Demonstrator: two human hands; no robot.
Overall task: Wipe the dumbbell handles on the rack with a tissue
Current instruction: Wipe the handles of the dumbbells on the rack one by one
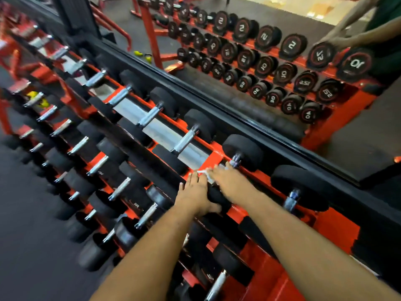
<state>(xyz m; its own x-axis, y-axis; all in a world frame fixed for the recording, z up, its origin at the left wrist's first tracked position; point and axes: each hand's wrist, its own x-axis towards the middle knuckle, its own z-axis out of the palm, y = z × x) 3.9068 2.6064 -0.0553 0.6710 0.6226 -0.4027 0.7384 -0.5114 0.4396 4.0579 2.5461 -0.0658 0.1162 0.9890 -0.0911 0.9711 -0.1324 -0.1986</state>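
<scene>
A long red rack (338, 227) holds rows of black dumbbells with chrome handles. My right hand (230, 181) lies across the handle of one top-row dumbbell (243, 148). It holds a white tissue (205, 173) against the handle, and the tissue pokes out past the fingertips. Only the handle's far end (236, 159) shows. My left hand (195, 192) rests on that dumbbell's near head (218, 199), fingers straight and thumb along its near side. More bare handles (185, 140) run off to the left.
A mirror (238, 68) stands right behind the rack and reflects the numbered dumbbell ends and a person's arms at the top right. Lower tiers of dumbbells (97, 166) sit below my arms. Dark rubber floor (28, 246) lies to the left.
</scene>
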